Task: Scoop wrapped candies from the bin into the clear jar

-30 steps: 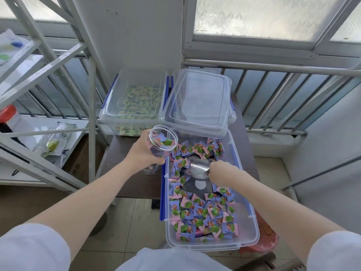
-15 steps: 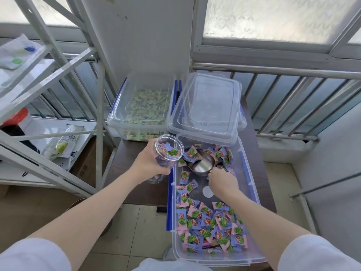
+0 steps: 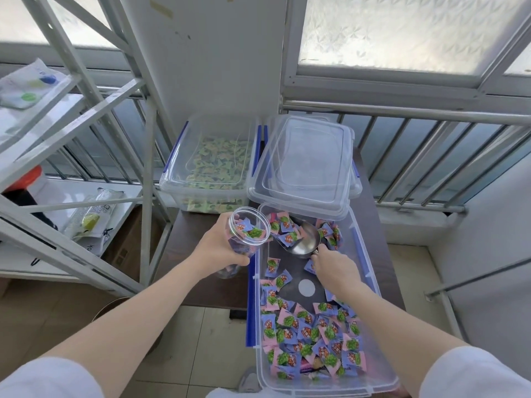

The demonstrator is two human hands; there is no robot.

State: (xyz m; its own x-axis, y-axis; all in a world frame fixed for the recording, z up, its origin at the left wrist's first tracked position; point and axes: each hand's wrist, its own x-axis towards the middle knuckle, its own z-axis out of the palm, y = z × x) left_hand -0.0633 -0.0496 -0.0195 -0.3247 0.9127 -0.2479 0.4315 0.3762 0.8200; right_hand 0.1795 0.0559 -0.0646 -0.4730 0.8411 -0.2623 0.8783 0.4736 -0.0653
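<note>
Since a moment ago, the metal scoop (image 3: 304,239) has been pushed deeper into the candies (image 3: 287,225) at the bin's (image 3: 370,271) far edge. Its handle is gripped by the right hand's (image 3: 333,268) fingers; the clear jar (image 3: 244,239), clasped by the left hand (image 3: 221,248), is tilted at the bin's left rim.

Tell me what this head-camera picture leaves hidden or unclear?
- Lower clear jar: the left hand wraps it, hiding its fill level.
- Scoop handle: inside the right hand.
- Candies wrapper print: too small to read.
- Bin near end: cut off by the bottom edge.

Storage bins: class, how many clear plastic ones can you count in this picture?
3: the open candy bin nearest the person, a lidded bin right behind it, and a bin of green sweets back left. None appears hidden.
</note>
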